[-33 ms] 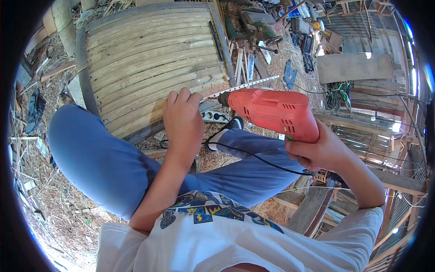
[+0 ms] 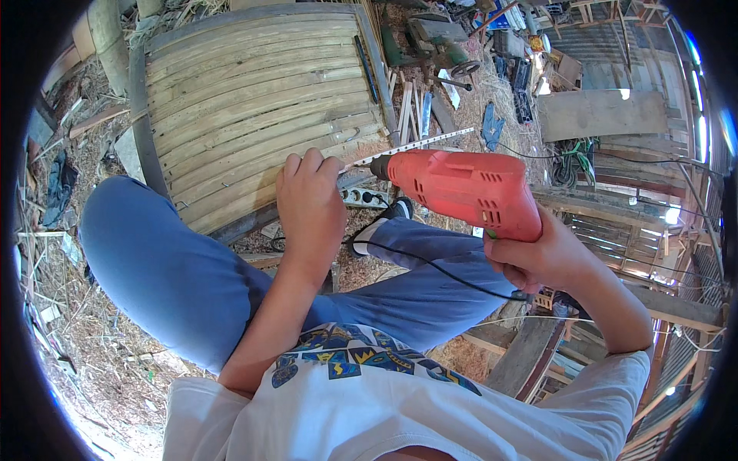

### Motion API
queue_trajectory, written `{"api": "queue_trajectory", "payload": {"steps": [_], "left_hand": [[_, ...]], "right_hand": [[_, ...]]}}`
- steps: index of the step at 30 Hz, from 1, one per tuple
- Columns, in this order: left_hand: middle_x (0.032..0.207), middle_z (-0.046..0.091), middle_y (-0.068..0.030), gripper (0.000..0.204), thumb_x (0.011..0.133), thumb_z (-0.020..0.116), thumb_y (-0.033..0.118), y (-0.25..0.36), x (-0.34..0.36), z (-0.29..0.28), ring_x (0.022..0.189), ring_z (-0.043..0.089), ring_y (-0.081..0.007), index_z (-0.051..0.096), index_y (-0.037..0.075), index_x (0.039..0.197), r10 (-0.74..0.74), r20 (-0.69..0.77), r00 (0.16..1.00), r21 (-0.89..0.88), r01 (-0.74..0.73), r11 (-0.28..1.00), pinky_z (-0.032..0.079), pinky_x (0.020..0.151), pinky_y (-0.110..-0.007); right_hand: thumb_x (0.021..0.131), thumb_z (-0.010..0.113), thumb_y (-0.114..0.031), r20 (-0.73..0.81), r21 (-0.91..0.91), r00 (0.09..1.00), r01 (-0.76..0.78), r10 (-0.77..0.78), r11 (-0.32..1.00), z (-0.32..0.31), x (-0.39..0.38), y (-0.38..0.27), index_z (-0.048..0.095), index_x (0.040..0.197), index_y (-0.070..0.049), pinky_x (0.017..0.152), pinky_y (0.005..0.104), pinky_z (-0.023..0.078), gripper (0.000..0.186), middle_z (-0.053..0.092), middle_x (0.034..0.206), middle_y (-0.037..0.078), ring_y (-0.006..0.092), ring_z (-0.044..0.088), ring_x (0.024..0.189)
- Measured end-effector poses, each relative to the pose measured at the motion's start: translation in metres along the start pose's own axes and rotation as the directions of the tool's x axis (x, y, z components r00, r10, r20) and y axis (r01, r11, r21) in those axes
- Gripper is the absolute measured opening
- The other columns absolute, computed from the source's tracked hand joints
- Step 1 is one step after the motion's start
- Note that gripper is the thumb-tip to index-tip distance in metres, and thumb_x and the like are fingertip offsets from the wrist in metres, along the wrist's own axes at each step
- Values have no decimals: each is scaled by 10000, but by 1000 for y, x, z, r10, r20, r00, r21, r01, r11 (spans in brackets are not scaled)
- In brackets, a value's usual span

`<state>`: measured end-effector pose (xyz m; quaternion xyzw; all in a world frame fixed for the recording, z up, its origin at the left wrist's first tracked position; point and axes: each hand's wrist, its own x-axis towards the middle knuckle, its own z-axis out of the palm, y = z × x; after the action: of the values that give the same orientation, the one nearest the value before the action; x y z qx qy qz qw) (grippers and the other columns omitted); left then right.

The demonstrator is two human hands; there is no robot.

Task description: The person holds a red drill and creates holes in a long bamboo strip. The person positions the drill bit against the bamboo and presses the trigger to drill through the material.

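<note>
My right hand [image 2: 530, 250] is wrapped round the handle of a red corded power drill [image 2: 461, 184]. The drill lies nearly level, its black chuck [image 2: 379, 167] pointing left toward my other hand. A thin white strip with a row of holes [image 2: 430, 140] slants past the chuck, its near end at the fingers of my left hand [image 2: 311, 200]. Those fingers are curled closed on that end; the fingertips are partly hidden. Both hands are above the near right corner of a low slatted wooden table [image 2: 254, 100]. A black cord [image 2: 438, 269] runs from the drill's handle across my legs.
A white power strip [image 2: 361, 197] with a black plug lies by my shoe. On the table are a dark slim rod [image 2: 367, 69] and several loose nails. Wood offcuts [image 2: 411, 111], a machine with a handwheel [image 2: 465, 69] and a coiled green cord [image 2: 575, 161] lie beyond to the right.
</note>
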<state>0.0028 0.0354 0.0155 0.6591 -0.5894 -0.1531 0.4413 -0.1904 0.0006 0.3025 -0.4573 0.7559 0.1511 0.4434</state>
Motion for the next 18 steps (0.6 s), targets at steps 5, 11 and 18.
{"api": "queue_trajectory", "payload": {"steps": [5, 11, 18], "left_hand": [[938, 637, -113, 146, 883, 749, -37, -1, 0, 0, 936, 601, -391, 773, 76, 972, -5, 11, 1000, 5, 5, 1000, 485, 818, -522], [940, 641, -111, 142, 889, 752, -32, -2, -1, 2, 941, 607, -386, 779, 78, 973, -7, -3, 1000, -7, 7, 1000, 489, 823, -521], [940, 644, -109, 131, 899, 756, -21, -1, -1, 1, 936, 609, -385, 786, 80, 978, -13, 13, 1000, 17, 13, 1000, 492, 820, -523]], "right_hand": [[956, 877, -247, 3, 1, 1000, 19, -19, 1000, 2, 0, 2, 653, 1191, -20, 481, 303, 489, 396, 761, 856, 38, 99, 645, 592], [958, 886, -259, -15, -20, 999, 30, -30, 999, 2, 2, 2, 619, 1252, 3, 495, 298, 497, 476, 795, 908, 50, 94, 651, 612], [961, 886, -254, 11, -5, 1000, 26, -26, 1000, 1, 3, 2, 608, 1245, 9, 493, 293, 496, 476, 796, 917, 55, 93, 646, 609]]}}
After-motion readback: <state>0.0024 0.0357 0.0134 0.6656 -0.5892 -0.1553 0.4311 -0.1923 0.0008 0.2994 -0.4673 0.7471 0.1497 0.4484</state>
